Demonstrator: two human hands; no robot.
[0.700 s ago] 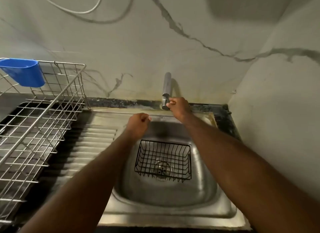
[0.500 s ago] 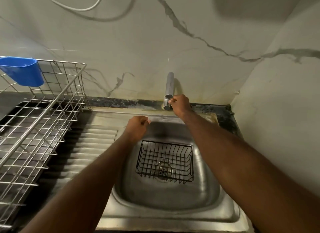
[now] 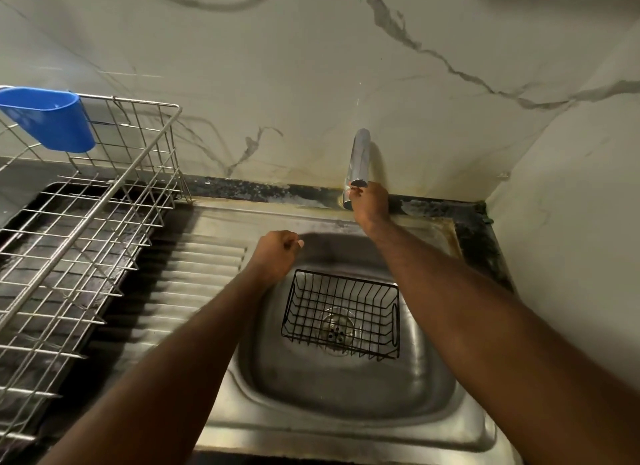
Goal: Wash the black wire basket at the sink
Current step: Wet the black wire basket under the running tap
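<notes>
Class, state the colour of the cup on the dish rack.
The cup is blue; the head view shows it best.

Both our bare forearms stretch forward over the near edge of the stainless steel sink (image 3: 346,433). Our left hand (image 3: 277,253) hovers above the back left corner of the basin, its fingers curled into a fist with the thumb tucked against them, holding nothing. Our right arm crosses the basin's right side to the back edge, where our right hand (image 3: 370,205), its back toward us, curls its fingers round the base of the upright chrome tap (image 3: 360,156).
</notes>
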